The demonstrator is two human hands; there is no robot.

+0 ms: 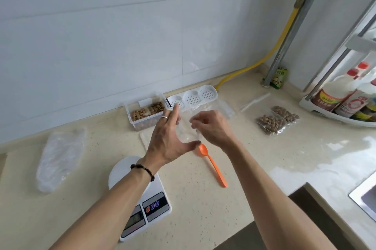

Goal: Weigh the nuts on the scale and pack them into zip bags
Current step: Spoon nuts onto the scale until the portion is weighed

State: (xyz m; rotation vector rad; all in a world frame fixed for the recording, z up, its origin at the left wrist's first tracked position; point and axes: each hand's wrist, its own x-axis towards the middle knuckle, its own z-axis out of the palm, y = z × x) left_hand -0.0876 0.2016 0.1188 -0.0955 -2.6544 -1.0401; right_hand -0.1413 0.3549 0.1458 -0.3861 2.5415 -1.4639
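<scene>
Single head-worn view, looking forward and down, close over the counter (203, 199)

Glossy speckled stone counter (203, 199); clear plastic zip bag (186, 127); matt orange plastic spoon (213, 165).

Bare forearms; left hand (169, 140) wears a ring, apparently silver, dark beaded bracelet.

spoon (211, 163) rt of scale (140, 199)
</scene>
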